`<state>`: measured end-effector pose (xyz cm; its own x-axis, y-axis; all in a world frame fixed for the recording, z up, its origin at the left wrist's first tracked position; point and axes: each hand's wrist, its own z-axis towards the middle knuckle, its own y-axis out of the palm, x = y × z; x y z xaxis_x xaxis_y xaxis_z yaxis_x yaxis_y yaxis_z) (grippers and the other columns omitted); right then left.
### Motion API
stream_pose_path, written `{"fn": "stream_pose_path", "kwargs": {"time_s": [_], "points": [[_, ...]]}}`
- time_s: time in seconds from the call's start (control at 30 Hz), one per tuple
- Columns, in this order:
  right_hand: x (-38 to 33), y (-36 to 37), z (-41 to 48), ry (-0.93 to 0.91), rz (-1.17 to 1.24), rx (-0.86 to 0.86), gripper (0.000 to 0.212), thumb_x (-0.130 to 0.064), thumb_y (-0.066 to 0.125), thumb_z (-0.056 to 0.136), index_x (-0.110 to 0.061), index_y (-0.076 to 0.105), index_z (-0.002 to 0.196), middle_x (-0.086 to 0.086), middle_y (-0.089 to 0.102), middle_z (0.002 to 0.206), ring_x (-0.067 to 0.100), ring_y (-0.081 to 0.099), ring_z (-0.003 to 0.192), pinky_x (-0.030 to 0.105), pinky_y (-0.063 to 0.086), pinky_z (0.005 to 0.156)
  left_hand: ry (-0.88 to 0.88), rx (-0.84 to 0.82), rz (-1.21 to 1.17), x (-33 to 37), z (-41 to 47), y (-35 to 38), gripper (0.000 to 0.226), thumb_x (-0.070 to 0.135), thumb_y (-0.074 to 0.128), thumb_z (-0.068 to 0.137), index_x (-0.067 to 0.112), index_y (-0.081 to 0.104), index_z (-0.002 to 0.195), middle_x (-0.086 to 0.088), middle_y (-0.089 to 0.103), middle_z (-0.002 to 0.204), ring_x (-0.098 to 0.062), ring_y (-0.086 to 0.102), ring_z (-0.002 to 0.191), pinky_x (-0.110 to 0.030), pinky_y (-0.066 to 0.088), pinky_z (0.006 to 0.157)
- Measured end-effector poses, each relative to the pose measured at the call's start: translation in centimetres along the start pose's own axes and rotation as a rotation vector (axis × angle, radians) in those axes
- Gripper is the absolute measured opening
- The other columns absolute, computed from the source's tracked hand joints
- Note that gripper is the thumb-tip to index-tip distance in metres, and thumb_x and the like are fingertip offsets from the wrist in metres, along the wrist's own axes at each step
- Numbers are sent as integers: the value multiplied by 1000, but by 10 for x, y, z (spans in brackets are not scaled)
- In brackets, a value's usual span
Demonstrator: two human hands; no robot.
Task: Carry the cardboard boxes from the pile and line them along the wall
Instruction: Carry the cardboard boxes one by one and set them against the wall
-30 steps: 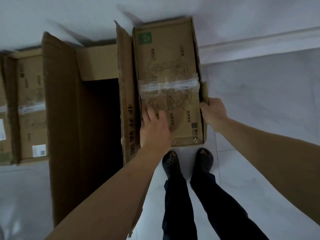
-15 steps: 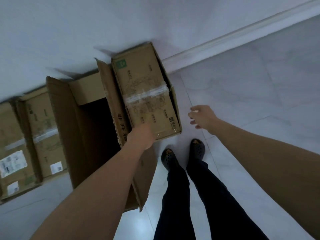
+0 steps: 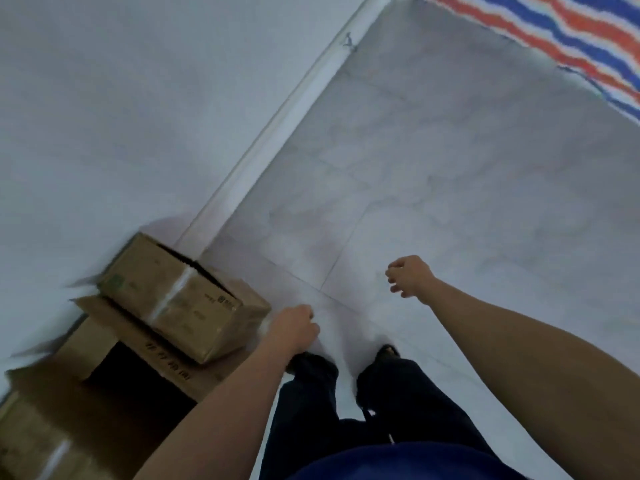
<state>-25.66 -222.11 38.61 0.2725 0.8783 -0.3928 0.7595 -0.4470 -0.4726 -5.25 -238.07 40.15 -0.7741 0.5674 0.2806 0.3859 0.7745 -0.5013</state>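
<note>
The taped box [image 3: 180, 299] sits on the floor [image 3: 450, 202] with its far end pushed up to the wall [image 3: 138, 98], long side pointing out into the room, which reads as a box set into its place in the row. Next along the wall stands an open box [image 3: 138, 368], its flap rising against the taped one, and further along the wall, at the picture's lower edge, a second taped box [image 3: 34, 441] shows, so the line is forming side by side with no gaps that can be seen. The left hand [image 3: 294, 327] hangs just off the taped box's corner farthest from the wall, fingers loosely curled and grasping nothing; blur hides whether it brushes the cardboard. The right hand [image 3: 410, 280] is out over bare floor, further from the wall, also loosely curled and empty. Both arms look free for another load. The person's dark shoes [image 3: 311, 362] point away along the wall's white skirting [image 3: 277, 133], toward a striped sheet [image 3: 571, 39] in the far corner; the pile itself is out of view.
</note>
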Motion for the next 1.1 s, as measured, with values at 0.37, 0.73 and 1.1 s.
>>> {"fn": "stream_pose_path", "kwargs": {"time_s": [0.37, 0.73, 1.1], "points": [[162, -197, -64, -19, 72, 135, 25, -15, 67, 89, -5, 67, 112, 18, 72, 95, 25, 69, 72, 26, 47, 52, 231, 134, 398, 234, -39, 6, 43, 33, 55, 94, 13, 54, 132, -13, 55, 135, -31, 55, 120, -36, 44, 100], [389, -432, -160, 140, 79, 562, 37, -28, 64, 90, -13, 64, 124, 12, 68, 113, 30, 68, 97, 38, 55, 89, 774, 162, 767, 568, -95, 113, 42, 34, 53, 97, 17, 52, 136, -9, 53, 137, -26, 53, 121, -35, 42, 95], [588, -562, -234, 517, 359, 756, 35, -23, 67, 88, -12, 65, 121, 11, 70, 85, 29, 70, 79, 35, 58, 74, 1132, 52, 1066, 858, -125, 247, 39, 31, 56, 94, 16, 57, 130, -11, 55, 135, -29, 56, 116, -35, 47, 98]]}}
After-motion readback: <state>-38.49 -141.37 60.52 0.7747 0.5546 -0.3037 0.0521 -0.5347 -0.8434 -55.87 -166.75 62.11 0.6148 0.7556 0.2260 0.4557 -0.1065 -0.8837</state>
